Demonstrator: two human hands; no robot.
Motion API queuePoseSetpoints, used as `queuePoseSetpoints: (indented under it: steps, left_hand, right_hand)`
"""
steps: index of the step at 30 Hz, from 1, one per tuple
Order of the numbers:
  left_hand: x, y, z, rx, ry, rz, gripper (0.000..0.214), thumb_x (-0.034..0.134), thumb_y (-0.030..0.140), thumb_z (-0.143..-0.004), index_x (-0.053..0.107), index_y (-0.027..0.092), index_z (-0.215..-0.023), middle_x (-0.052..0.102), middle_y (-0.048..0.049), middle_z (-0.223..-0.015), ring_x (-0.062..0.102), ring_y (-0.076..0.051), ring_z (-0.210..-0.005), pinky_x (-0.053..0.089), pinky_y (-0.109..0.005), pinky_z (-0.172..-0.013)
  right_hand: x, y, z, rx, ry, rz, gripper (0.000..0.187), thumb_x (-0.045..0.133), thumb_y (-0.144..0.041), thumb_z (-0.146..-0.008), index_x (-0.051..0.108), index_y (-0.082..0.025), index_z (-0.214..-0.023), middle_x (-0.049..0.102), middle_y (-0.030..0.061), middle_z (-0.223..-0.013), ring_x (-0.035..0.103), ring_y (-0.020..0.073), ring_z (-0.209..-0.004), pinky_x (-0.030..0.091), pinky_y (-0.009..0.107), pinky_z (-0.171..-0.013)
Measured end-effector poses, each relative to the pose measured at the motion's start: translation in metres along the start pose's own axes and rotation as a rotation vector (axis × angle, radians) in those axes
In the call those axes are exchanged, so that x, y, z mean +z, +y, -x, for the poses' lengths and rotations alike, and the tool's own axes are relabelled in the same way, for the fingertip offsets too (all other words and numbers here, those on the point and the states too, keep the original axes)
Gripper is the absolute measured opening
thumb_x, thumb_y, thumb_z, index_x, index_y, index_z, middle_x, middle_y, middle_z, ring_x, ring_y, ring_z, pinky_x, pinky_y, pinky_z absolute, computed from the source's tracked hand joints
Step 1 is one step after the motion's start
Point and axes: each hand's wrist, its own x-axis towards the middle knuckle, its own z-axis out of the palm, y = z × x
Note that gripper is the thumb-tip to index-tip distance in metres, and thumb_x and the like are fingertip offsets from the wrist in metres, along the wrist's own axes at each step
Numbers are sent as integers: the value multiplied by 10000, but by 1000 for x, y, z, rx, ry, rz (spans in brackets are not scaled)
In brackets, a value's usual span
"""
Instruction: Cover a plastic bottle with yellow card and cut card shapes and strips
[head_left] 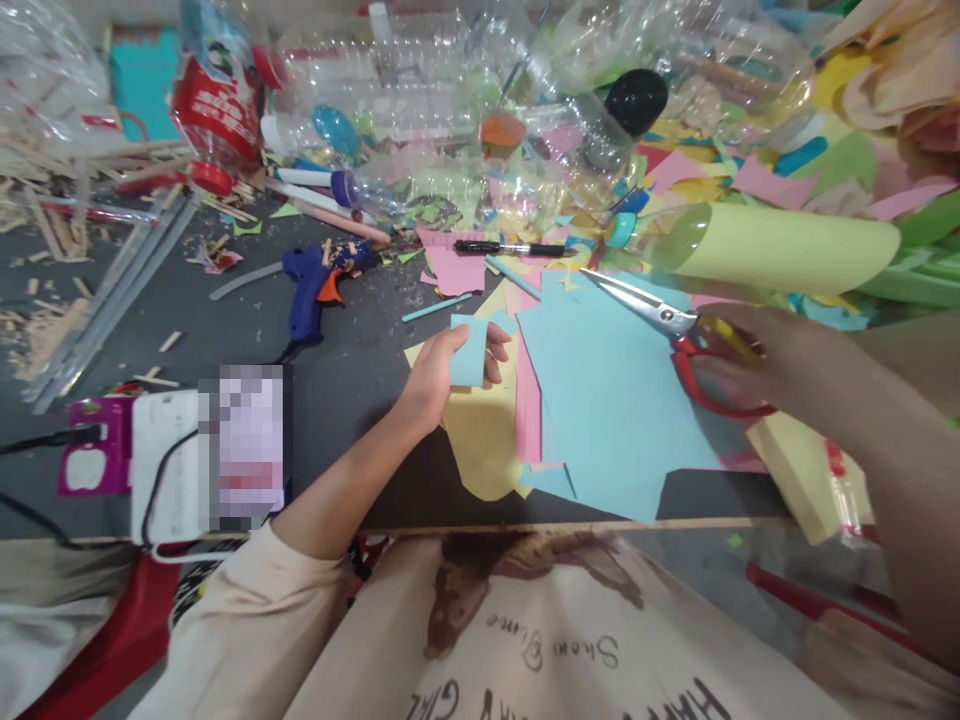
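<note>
Between the thumb and fingers of my left hand (439, 372) is a small rectangular piece of light blue paper (467, 352). My right hand (757, 335) is closed on the handles of a pair of scissors (667, 315) with red and yellow grips. Their silver blades point to the upper left and look nearly closed, above a large light blue sheet (615, 390). Beneath my left hand lie a yellow sheet (484, 450) and a strip of pink paper (529, 410). Thin blue paper strips (437, 307) lie just beyond that hand.
A blue glue gun (304, 290) lies left of my left hand. Beyond the hands are a black pen (514, 249), clear plastic bottles (442, 190) and paper scraps. At the left are clear glue sticks (112, 300), a white power strip (169, 465) and cables. A yellow-wrapped bottle (795, 245) lies at right.
</note>
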Motion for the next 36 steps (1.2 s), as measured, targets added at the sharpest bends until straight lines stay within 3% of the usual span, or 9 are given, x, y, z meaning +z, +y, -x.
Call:
queuePoseSetpoints:
  steps: [3,4,8,13,19,22,26,31,36]
  left_hand:
    - [-1,-4,1,50,18,-110,434,433,495,-866,696,153,-916,677,-57,-794,628,-154,-671,499,-260,-598]
    - [0,-5,2,71,17,-148,447,437,509,-877,703,155,-931,686,-62,-827,634,-159,-703,505,-261,-622]
    - [2,-6,7,203,-12,-231,467,440,555,-927,709,182,-1008,704,-80,-1030,657,-207,-988,529,-303,-887]
    - [2,-2,8,313,-62,-330,471,416,554,-955,694,201,-1095,658,-92,-1269,561,-265,-1266,422,-382,-1121]
    - [0,-2,7,370,-51,-391,471,449,585,-952,684,211,-1116,665,-92,-1264,598,-259,-1217,445,-380,-1094]
    - [-3,-4,5,428,76,-341,451,510,582,-940,646,202,-1142,708,-77,-1088,676,-202,-976,544,-322,-884]
    - [-8,-3,1,493,179,-324,402,590,581,-904,619,205,-1041,689,-30,-899,648,-118,-720,531,-237,-692]
    - [-5,-2,3,449,184,-444,310,663,474,-870,610,201,-1005,684,-22,-894,648,-112,-769,527,-226,-753]
    - [-9,-11,0,531,132,-489,348,664,406,-883,550,217,-1153,690,-29,-956,671,-122,-815,534,-233,-755]
  right_hand:
    - [-12,-25,3,125,218,40,323,569,-404,-847,696,-186,-1049,712,162,-920,642,324,-880,451,398,-726]
    - [-16,-40,4,142,205,-62,303,550,-404,-861,695,-184,-1011,714,143,-887,642,292,-826,448,382,-713]
    - [-5,-109,-1,-147,-75,-702,320,542,-475,-874,649,-185,-791,676,65,-771,556,163,-640,430,297,-624]
    - [39,-162,-16,-375,-250,-1127,427,597,-599,-855,614,-179,-778,479,-24,-625,388,114,-591,340,268,-568]
    - [52,-165,-22,-375,-237,-1324,445,637,-612,-825,541,-199,-688,452,-35,-622,359,99,-572,316,269,-546]
    - [52,-159,-25,-295,-124,-1368,420,661,-583,-826,517,-210,-693,432,-50,-586,368,93,-532,314,269,-527]
    - [54,-151,-35,-210,-38,-1433,420,675,-587,-818,484,-230,-703,375,-91,-505,308,71,-418,256,258,-454]
    - [53,-150,-39,-240,-68,-1412,366,685,-504,-826,487,-226,-693,391,-86,-507,329,72,-438,265,255,-468]
    - [52,-152,-37,-295,-81,-1372,300,682,-409,-819,513,-209,-673,404,-73,-540,334,73,-494,277,261,-511]
